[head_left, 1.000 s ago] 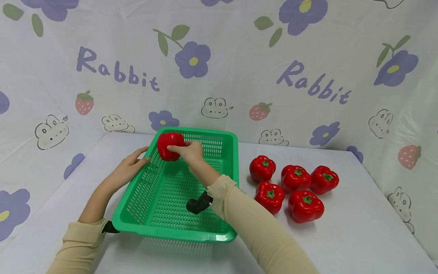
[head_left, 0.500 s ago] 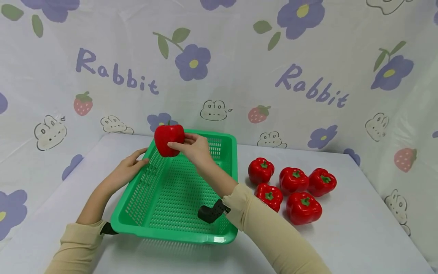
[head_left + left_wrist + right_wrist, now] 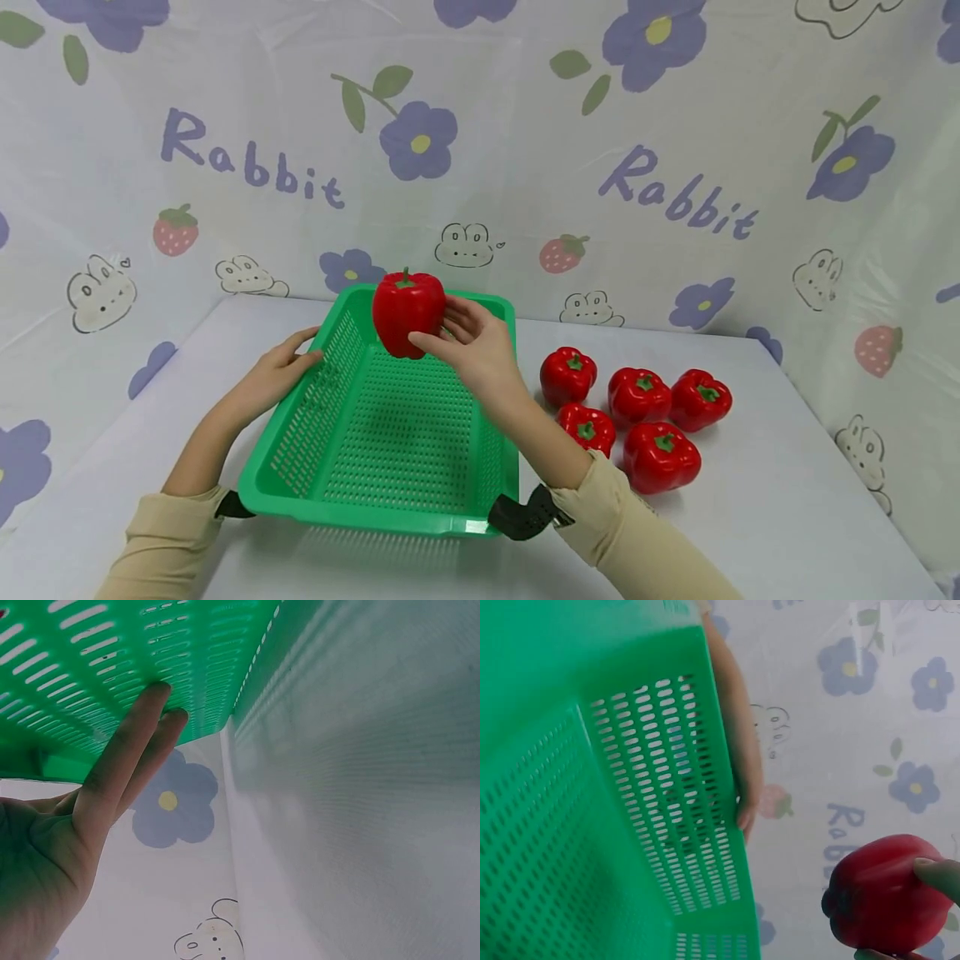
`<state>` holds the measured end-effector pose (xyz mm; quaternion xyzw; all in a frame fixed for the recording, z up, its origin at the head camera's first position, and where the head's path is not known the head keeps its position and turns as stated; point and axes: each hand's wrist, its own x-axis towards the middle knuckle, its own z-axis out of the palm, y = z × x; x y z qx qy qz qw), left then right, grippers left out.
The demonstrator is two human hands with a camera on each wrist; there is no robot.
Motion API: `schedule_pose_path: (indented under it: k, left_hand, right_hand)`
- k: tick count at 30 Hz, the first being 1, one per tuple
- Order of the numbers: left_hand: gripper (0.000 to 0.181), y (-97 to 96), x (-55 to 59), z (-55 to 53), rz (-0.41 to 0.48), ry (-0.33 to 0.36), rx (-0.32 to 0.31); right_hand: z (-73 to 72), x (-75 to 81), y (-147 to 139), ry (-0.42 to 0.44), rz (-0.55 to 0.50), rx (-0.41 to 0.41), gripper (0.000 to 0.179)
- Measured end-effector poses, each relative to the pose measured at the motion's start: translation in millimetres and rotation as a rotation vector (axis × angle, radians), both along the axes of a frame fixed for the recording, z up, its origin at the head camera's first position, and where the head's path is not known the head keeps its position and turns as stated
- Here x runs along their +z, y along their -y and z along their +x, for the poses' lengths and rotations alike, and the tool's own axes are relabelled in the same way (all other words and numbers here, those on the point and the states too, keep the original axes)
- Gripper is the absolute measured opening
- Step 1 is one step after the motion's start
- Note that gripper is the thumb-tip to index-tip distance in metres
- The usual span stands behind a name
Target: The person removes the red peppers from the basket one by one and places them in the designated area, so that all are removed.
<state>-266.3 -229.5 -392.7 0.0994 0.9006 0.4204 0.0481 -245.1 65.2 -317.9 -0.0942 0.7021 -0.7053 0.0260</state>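
Observation:
A glossy red bell pepper (image 3: 408,312) with a short green stem is upright in the air over the far part of the green slotted basket (image 3: 375,518). My right hand (image 3: 480,350) grips it from the right, thumb in front and fingers at its side. In the right wrist view the same pepper (image 3: 889,892) appears on its side, with the thumb on it. My left hand (image 3: 270,375) rests at the basket's left rim. Seen in the left wrist view, straight fingers (image 3: 124,754) touch the outside of the slotted wall.
Several red bell peppers (image 3: 637,396) with green stems stand grouped on the white table (image 3: 780,500), right of the basket. A patterned cloth (image 3: 525,150) hangs behind the table. Black straps (image 3: 521,515) with camera mounts sit at the wrists.
My right hand has raised the bell pepper and turned it upright, then moved it right and toward me. My left hand stays at the rim. The other peppers stay put.

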Motion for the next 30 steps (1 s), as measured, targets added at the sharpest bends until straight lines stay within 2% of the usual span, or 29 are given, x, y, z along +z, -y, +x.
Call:
schedule_pose_path:
  k: [3, 13, 22, 30]
  left_hand:
    - [0.064, -0.5, -0.7, 0.5, 0.002, -0.004, -0.002]
    - [0.066, -2.4, 0.9, 2.9, 0.006, 0.012, 0.001]
    - [0.066, -1.1, 2.4, 0.5, 0.02, 0.003, -0.009]
    - [0.066, -1.3, 0.2, 0.8, 0.008, 0.009, -0.007]
  right_hand:
    - [9.1, -1.6, -16.6, -0.038, 0.001, -0.007, 0.059]
    - [38.0, -14.0, -71.6, -0.079, 0.049, -0.096, 0.064]
    - [65.5, -29.6, -117.0, -0.096, 0.121, -0.228, 0.068]
    - [81.4, -38.1, -151.9, -0.013, 0.134, -0.39, 0.074]
